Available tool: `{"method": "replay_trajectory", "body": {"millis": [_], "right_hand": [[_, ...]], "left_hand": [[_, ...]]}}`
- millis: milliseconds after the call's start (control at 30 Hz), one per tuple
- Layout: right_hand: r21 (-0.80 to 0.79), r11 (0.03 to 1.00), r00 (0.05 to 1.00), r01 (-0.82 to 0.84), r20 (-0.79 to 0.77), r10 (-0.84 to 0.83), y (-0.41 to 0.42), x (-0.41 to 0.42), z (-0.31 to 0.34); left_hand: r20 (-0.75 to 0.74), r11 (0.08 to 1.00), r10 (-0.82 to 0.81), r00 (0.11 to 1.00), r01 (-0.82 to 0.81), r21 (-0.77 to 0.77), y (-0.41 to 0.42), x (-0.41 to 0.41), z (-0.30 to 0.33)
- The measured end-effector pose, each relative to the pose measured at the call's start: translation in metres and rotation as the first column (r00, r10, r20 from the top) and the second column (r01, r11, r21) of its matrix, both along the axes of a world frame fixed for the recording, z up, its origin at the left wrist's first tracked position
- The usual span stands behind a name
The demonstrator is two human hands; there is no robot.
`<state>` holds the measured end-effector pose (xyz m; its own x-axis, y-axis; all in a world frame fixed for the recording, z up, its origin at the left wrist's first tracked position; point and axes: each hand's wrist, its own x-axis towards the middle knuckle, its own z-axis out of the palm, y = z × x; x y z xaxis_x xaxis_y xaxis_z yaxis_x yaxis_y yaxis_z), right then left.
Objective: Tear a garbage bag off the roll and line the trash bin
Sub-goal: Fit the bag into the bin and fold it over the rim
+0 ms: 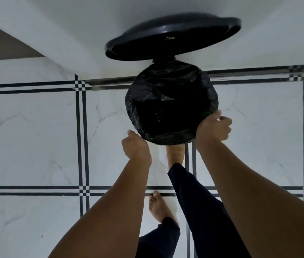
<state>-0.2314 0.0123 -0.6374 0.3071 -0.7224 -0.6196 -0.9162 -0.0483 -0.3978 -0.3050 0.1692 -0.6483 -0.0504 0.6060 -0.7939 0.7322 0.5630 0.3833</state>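
A round trash bin stands on the tiled floor against the white wall, its black lid [173,37] raised. A black garbage bag [171,90] lines the bin and folds over its rim all round. My left hand [135,146] is at the near-left rim, fingers curled under the bag's edge. My right hand [213,127] is at the near-right rim, thumb on the bag's fold and fingers curled beneath. The roll is not in view.
White marble-look floor tiles [35,136] with black double lines spread all around. One bare foot [175,153] is planted at the bin's base, the other foot [158,205] stands further back. A white wall [73,34] rises behind the bin.
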Motion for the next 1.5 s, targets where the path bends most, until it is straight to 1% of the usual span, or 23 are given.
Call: {"method": "replay_trajectory", "body": {"millis": [67,100,133,167,200,233,267,300,333,400,467,533,600,633,700,767,800,867,967,1067,1133,1267,1500], "right_hand": [[-0.14,0.957,0.957,-0.253,0.107,0.269,0.003,0.0,0.018],[-0.22,0.897,0.89,-0.383,0.173,0.423,0.005,-0.002,0.028],[-0.303,0.796,0.776,-0.524,0.216,0.593,0.008,-0.006,0.036],[-0.359,0.667,0.634,-0.652,0.223,0.74,0.011,-0.01,0.046],[-0.391,0.537,0.497,-0.747,0.207,0.842,0.016,-0.012,0.052],[-0.402,0.433,0.391,-0.807,0.187,0.901,0.019,-0.016,0.061],[-0.421,0.357,0.31,-0.834,0.179,0.934,0.021,-0.018,0.079],[-0.429,0.313,0.26,-0.848,0.177,0.949,0.024,-0.017,0.094],[-0.443,0.293,0.236,-0.847,0.181,0.955,0.027,-0.013,0.099],[-0.513,0.265,0.18,-0.817,0.209,0.961,0.028,-0.009,0.131],[-0.599,0.255,0.133,-0.759,0.241,0.961,0.028,-0.002,0.156],[-0.692,0.264,0.097,-0.672,0.271,0.958,0.026,0.006,0.177],[-0.775,0.255,0.068,-0.578,0.266,0.962,0.027,0.017,0.199],[-0.782,0.231,0.057,-0.579,0.244,0.968,0.028,0.025,0.205],[-0.755,0.101,0.011,-0.648,0.124,0.992,0.031,0.041,0.213],[-0.692,-0.045,-0.054,-0.72,-0.009,0.999,0.033,0.053,0.213],[-0.651,-0.093,-0.078,-0.753,-0.051,0.996,0.033,0.058,0.211],[-0.611,-0.131,-0.094,-0.781,-0.093,0.991,0.031,0.06,0.203],[-0.613,-0.11,-0.073,-0.782,-0.085,0.994,0.025,0.056,0.192],[-0.587,-0.09,-0.082,-0.805,-0.041,0.996,0.021,0.039,0.179],[-0.577,-0.085,-0.078,-0.813,-0.037,0.996,0.017,0.025,0.166],[-0.496,-0.121,-0.087,-0.86,-0.091,0.992,0.016,0.004,0.126],[-0.427,-0.16,-0.095,-0.89,-0.171,0.981,0.009,-0.03,0.042]], "left_hand": [[0.009,0.973,-0.172,0.985,0.169,0.156,0.002,0.003,0.016],[0.02,0.942,-0.264,0.964,0.253,0.22,0.001,0.006,0.029],[0.037,0.896,-0.366,0.93,0.341,0.283,0.001,0.008,0.041],[0.06,0.829,-0.485,0.873,0.437,0.348,-0.001,0.012,0.054],[0.082,0.742,-0.604,0.793,0.522,0.42,-0.003,0.015,0.062],[0.103,0.652,-0.701,0.705,0.577,0.492,-0.004,0.018,0.074],[0.108,0.567,-0.775,0.623,0.609,0.555,-0.004,0.019,0.092],[0.095,0.493,-0.827,0.554,0.634,0.596,-0.004,0.022,0.104],[0.075,0.432,-0.862,0.502,0.649,0.626,-0.005,0.027,0.109],[0.05,0.35,-0.898,0.438,0.639,0.685,-0.004,0.032,0.14],[0.0,0.253,-0.918,0.396,0.586,0.77,-0.003,0.04,0.171],[-0.067,0.142,-0.923,0.379,0.498,0.856,0.001,0.048,0.196],[-0.097,0.078,-0.922,0.376,0.425,0.902,0.006,0.059,0.215],[-0.116,0.052,-0.922,0.369,0.416,0.908,0.009,0.066,0.219],[-0.199,-0.037,-0.927,0.318,0.452,0.892,0.012,0.079,0.223],[-0.303,-0.141,-0.927,0.222,0.542,0.828,0.016,0.093,0.221],[-0.343,-0.185,-0.924,0.167,0.59,0.786,0.017,0.099,0.219],[-0.397,-0.258,-0.916,0.059,0.67,0.696,0.021,0.105,0.213],[-0.406,-0.309,-0.913,-0.043,0.721,0.62,0.029,0.103,0.201],[-0.433,-0.363,-0.896,-0.102,0.73,0.579,0.032,0.09,0.189],[-0.414,-0.369,-0.899,-0.139,0.749,0.55,0.029,0.075,0.177],[-0.421,-0.439,-0.873,-0.245,0.769,0.464,0.025,0.052,0.137],[-0.509,-0.543,-0.793,-0.336,0.767,0.34,0.02,0.031,0.053]]}}
